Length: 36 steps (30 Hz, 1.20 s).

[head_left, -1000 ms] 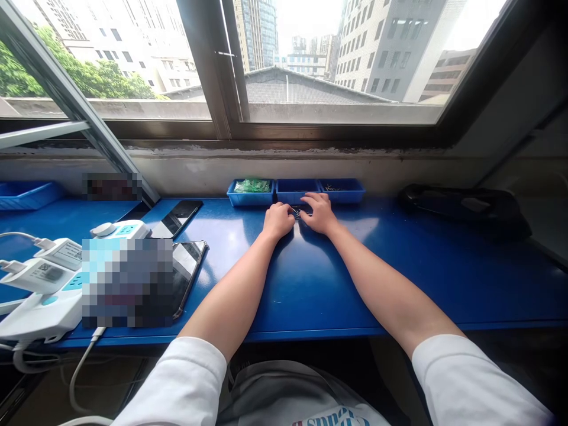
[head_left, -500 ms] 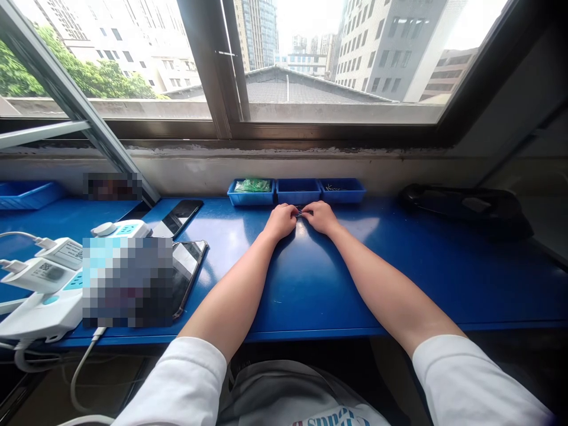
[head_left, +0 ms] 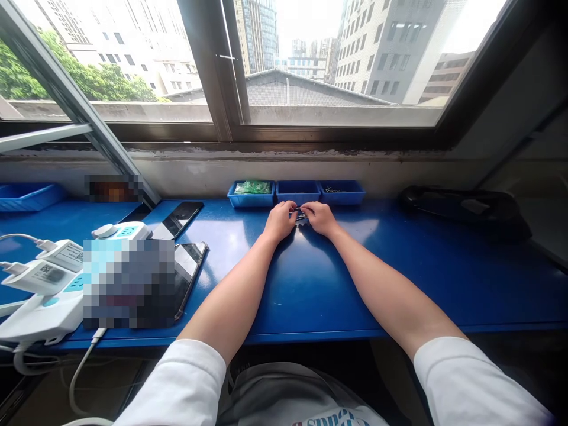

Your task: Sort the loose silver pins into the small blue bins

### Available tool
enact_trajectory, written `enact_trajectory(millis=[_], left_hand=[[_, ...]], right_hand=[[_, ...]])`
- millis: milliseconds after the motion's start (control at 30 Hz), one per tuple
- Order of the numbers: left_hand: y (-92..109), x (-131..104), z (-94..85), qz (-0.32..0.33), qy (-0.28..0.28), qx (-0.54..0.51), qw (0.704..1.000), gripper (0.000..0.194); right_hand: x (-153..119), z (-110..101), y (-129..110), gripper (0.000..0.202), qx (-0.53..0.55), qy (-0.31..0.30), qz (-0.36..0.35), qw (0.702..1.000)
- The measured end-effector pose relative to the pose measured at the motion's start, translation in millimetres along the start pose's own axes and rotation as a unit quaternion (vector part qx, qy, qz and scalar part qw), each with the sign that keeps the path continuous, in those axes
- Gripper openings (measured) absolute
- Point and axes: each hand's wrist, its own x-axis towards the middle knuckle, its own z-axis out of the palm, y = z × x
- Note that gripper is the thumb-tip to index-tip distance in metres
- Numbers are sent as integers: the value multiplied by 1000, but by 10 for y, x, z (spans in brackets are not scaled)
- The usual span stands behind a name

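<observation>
My left hand (head_left: 281, 219) and my right hand (head_left: 319, 216) meet above the blue table, just in front of the bins. Both have their fingers closed in a pinch. Between the fingertips are small, thin, dark pieces (head_left: 302, 215) with a metallic shine, too small to name. Right behind the hands stands the middle blue bin (head_left: 298, 197), with a few dark bits in it. Left of it, another blue bin (head_left: 251, 202) holds green-and-clear plastic packets (head_left: 252, 187). A right-hand blue bin (head_left: 344, 197) contains small thin pieces.
On the left lie a black phone (head_left: 183, 219), a tablet-like device (head_left: 191, 272) and a white power strip (head_left: 39, 313) with plugged chargers and cables. A blue tray (head_left: 31, 198) sits far left. At the back right rests a black bag (head_left: 461, 210). A metal frame leans before the window.
Both hands stay at nearly the same spot. The fingers have shifted slightly, and more of the thin pieces shows between them now.
</observation>
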Motion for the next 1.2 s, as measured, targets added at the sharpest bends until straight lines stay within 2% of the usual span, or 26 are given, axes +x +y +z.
enact_trajectory(millis=[233, 367, 600, 800, 1000, 1200], left_hand=[[-20, 7, 20, -7, 0, 1, 1000, 22], [-10, 17, 18, -15, -3, -2, 1000, 24], [-2, 27, 8, -19, 0, -44, 999, 19], [32, 21, -28, -17, -11, -30, 999, 19], [24, 30, -24, -28, 12, -4, 1000, 22], [-1, 28, -8, -27, 12, 2, 1000, 24]], right_hand=[[-23, -26, -42, 19, 81, 33, 38, 995], [-22, -32, -41, 14, 121, 31, 48, 991], [-8, -45, -47, 25, 95, 31, 67, 993], [-7, -50, -56, 39, 99, 31, 74, 992], [5, -33, -66, 31, 175, 77, 54, 980], [-11, -52, -89, 33, 206, 62, 63, 974]])
